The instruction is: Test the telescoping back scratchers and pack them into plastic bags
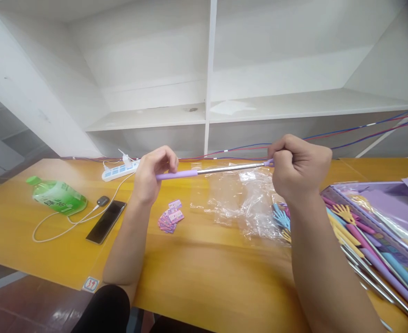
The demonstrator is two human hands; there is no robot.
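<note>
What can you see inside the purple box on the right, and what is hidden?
Inside the purple box are sticks in clear plastic and a purple sheet. Whatever lies beneath them is covered, and the picture's edge cuts off the rest.

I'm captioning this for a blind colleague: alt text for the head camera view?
Two bare hands, left and right, hold a purple-handled metal rod level above a wooden table. Clear plastic bags and small cards lie beyond; colourful rods lie at right.
</note>
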